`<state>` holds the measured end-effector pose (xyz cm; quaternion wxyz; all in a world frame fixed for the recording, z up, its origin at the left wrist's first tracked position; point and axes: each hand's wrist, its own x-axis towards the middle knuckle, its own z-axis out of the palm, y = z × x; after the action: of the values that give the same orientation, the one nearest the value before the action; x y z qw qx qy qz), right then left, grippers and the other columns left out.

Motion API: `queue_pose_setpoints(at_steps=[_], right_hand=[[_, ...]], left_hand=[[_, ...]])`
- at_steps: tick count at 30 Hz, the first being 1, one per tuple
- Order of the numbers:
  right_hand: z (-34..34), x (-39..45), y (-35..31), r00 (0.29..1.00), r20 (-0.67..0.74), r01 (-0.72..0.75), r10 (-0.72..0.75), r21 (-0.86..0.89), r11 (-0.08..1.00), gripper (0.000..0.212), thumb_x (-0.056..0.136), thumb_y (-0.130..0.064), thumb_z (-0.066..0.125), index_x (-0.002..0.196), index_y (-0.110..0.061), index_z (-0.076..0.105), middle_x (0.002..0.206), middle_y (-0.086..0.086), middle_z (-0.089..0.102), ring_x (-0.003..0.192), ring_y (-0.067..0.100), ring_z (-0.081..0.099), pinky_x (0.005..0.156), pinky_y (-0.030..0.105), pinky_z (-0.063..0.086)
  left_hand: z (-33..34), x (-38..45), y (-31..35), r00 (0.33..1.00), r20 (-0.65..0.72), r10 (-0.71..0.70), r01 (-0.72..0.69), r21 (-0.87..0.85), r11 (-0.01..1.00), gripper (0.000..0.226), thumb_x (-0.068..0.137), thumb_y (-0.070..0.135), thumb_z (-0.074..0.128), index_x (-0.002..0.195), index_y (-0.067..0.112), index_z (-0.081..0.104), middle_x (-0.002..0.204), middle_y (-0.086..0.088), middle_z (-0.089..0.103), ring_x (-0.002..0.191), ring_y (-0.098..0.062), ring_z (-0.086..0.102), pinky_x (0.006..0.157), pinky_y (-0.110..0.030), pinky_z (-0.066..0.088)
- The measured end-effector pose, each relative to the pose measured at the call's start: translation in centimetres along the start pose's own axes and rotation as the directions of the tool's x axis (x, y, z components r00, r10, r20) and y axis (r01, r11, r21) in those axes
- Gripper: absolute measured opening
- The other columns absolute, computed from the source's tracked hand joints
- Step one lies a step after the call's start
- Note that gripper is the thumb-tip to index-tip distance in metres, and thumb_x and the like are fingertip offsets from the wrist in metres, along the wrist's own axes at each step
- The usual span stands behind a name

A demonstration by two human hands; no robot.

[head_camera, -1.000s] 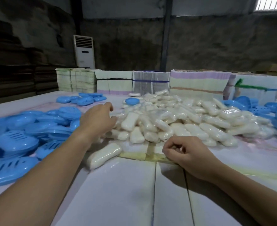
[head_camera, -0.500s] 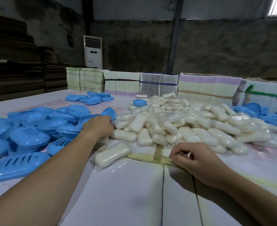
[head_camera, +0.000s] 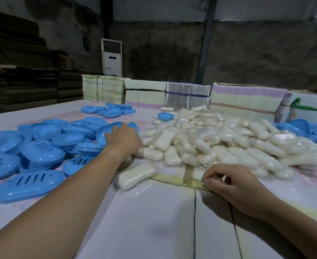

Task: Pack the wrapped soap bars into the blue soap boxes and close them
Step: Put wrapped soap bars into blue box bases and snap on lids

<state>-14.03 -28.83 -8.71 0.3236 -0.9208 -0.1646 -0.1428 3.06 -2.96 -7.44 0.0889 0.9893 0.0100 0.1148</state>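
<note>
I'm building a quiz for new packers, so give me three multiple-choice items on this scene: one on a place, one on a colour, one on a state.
1. Where does the single wrapped white soap bar apart from the heap lie?
A. Between the two forearms, near the yellow tape
B. On the paper stacks
C. Inside a box

2. What colour are the slotted plastic soap box halves on the left?
A. Green
B. Blue
C. Red

3. What is the left hand doing?
A. Resting flat on bare table
B. Lifting a soap bar
C. Reaching onto a blue box half at the pile's edge

Answers: 1 A, it lies alone on the white table beside the tape cross. 2 B, the whole pile is light blue. 3 C, its fingers lie over a blue shell; whether they grip it is unclear.
</note>
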Motion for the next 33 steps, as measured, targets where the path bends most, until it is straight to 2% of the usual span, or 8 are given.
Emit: queue_pose_setpoints(at_steps=[8,13,17,19,21,27,30,33], right_hand=[[0.0,0.0,-0.1,1.000,-0.020,0.005,-0.004,0.013,1.000,0.017,0.084,-0.013,0.068,0.073,-0.026,0.072,0.073,0.000,0.068,0.069,0.014,0.059,0.060,0.015,0.040],[-0.3,-0.1,-0.3,0.997,-0.076,-0.013,0.018,0.064,0.998,0.019,0.084,-0.009,0.067,0.073,-0.023,0.073,0.071,-0.002,0.069,0.068,0.011,0.061,0.062,0.018,0.044],[-0.7,0.0,-0.5,0.977,-0.208,-0.006,0.049,0.202,0.979,0.019,0.084,-0.003,0.065,0.076,-0.019,0.073,0.066,0.013,0.062,0.057,0.016,0.050,0.056,0.028,0.041],[-1.1,0.1,-0.5,0.948,-0.310,0.018,0.068,0.265,0.964,0.017,0.086,-0.002,0.065,0.082,-0.017,0.072,0.070,0.016,0.061,0.061,0.021,0.051,0.058,0.033,0.043],[-1.4,0.2,-0.4,0.921,-0.378,0.036,0.092,0.317,0.948,0.016,0.089,-0.005,0.064,0.094,-0.019,0.070,0.070,0.007,0.058,0.065,0.016,0.052,0.058,0.026,0.045],[-1.2,0.4,0.8,0.949,-0.279,-0.006,0.144,0.442,0.897,0.048,0.084,-0.031,0.055,0.132,-0.037,0.048,0.087,0.006,0.061,0.072,0.009,0.058,0.060,0.018,0.046],[-1.3,0.3,1.4,0.963,-0.250,-0.007,0.099,0.345,0.939,0.055,0.079,-0.026,0.056,0.129,-0.047,0.046,0.087,-0.015,0.063,0.077,0.004,0.060,0.068,0.021,0.048],[-1.7,0.4,1.5,0.962,-0.254,-0.051,0.100,0.193,0.980,0.041,0.073,-0.022,0.059,0.111,-0.036,0.064,0.094,-0.007,0.070,0.088,0.011,0.066,0.078,0.036,0.055]], left_hand=[[-1.6,-1.7,2.7,0.951,-0.281,0.128,-0.256,-0.485,0.836,0.041,0.105,0.022,0.045,0.144,0.012,0.051,0.147,0.000,0.045,0.130,-0.022,0.047,0.104,-0.040,0.040],[-2.6,-4.7,5.3,0.886,-0.396,0.241,-0.441,-0.558,0.703,0.039,0.103,0.028,0.052,0.139,0.016,0.057,0.135,0.009,0.052,0.113,-0.005,0.047,0.092,-0.025,0.035],[-3.4,-7.3,7.0,0.831,-0.458,0.315,-0.551,-0.608,0.571,0.031,0.103,0.022,0.051,0.130,0.017,0.066,0.125,0.012,0.059,0.112,-0.003,0.054,0.095,-0.024,0.043],[-3.8,-8.6,7.8,0.814,-0.467,0.346,-0.581,-0.653,0.485,0.029,0.103,0.021,0.050,0.126,0.020,0.069,0.118,0.017,0.059,0.107,0.004,0.054,0.091,-0.013,0.041],[-4.0,-10.0,8.6,0.786,-0.471,0.400,-0.612,-0.683,0.399,0.028,0.103,0.020,0.051,0.123,0.021,0.071,0.111,0.023,0.058,0.107,0.010,0.053,0.085,-0.003,0.038],[-2.4,-13.0,10.4,0.695,-0.335,0.636,-0.587,-0.776,0.233,0.038,0.093,0.025,0.050,0.125,0.018,0.070,0.113,0.014,0.063,0.109,0.001,0.059,0.098,-0.015,0.044],[-1.4,-13.3,10.6,0.650,-0.240,0.721,-0.566,-0.786,0.248,0.044,0.088,0.027,0.053,0.131,0.024,0.066,0.118,0.012,0.063,0.112,0.000,0.059,0.102,-0.025,0.045],[-1.0,-12.8,10.3,0.617,-0.250,0.746,-0.633,-0.720,0.283,0.042,0.088,0.028,0.060,0.129,0.029,0.065,0.120,0.015,0.064,0.112,0.001,0.059,0.098,-0.021,0.046]])
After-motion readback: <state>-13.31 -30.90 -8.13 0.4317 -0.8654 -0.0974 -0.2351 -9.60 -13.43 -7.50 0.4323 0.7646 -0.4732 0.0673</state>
